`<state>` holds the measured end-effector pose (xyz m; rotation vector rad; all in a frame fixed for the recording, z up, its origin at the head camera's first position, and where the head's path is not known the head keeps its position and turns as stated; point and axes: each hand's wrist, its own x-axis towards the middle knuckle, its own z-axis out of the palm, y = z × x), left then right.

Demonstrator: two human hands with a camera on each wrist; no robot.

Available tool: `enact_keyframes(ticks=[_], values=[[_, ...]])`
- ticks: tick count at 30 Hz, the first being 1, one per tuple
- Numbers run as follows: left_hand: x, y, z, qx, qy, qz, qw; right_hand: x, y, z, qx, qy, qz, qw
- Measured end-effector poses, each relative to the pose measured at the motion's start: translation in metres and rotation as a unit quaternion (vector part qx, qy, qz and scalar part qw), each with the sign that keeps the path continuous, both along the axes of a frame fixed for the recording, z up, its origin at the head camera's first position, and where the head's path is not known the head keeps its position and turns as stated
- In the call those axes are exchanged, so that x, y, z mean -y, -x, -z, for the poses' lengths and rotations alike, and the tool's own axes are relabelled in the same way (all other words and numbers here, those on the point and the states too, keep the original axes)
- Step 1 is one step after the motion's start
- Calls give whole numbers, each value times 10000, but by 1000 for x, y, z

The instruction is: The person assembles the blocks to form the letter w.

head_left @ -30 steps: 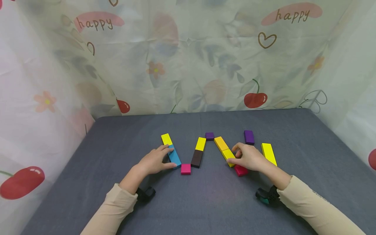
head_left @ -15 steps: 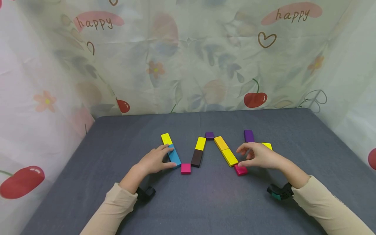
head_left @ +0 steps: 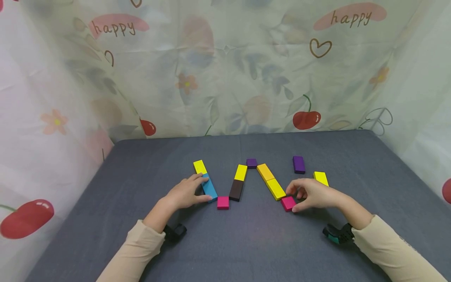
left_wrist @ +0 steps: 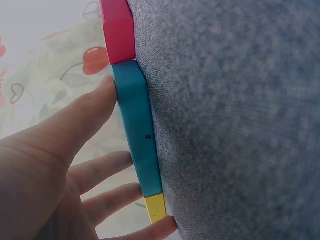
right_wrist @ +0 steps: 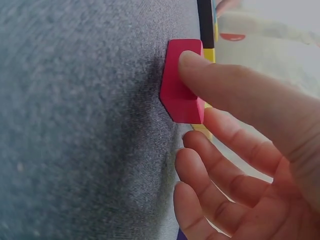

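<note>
My left hand (head_left: 184, 192) rests along a blue block (head_left: 210, 188), its thumb at the block's near end and extended fingers touching its side. A yellow block (left_wrist: 155, 207) abuts the blue block's far end. My right hand (head_left: 315, 194) pinches a pink block (head_left: 288, 203), thumb (right_wrist: 215, 80) on its near face and index finger behind, partly hidden. That block meets the lower end of a yellow block (head_left: 275, 189), which continues an orange-yellow block (head_left: 265, 172). Another pink block (head_left: 223, 203) sits by the blue block's near corner.
Between the hands, a dark brown block (head_left: 236, 190) and a yellow block (head_left: 241, 172) form a slanted row, with a small purple block (head_left: 251, 163) at its top. A second purple block (head_left: 298, 165) and a yellow block (head_left: 320, 178) lie at the right. Patterned cloth (head_left: 225, 78) hangs behind the table.
The right hand has left the yellow block of the slanted row, shifted right and closed thumb and index finger on the pink block. The left hand has stayed put.
</note>
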<state>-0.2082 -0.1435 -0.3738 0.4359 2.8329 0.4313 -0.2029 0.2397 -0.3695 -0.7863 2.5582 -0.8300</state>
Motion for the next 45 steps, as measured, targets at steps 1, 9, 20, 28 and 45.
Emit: enact_keyframes(ticks=[1,9,20,28,45], values=[[0,0,0,7,-3,-3,10000,0,0,1,1,9,-15,10000],[0,0,0,26,-13,-20,10000,0,1,4,105,-16,-35,9999],[0,1,2,14,2,-17,10000,-1,2,6,22,31,-90,10000],[0,1,2,26,5,-25,10000,2,1,4,-25,29,-31,10000],[0,1,1,-12,15,14,10000,-2,2,4,-34,-43,-40,10000]])
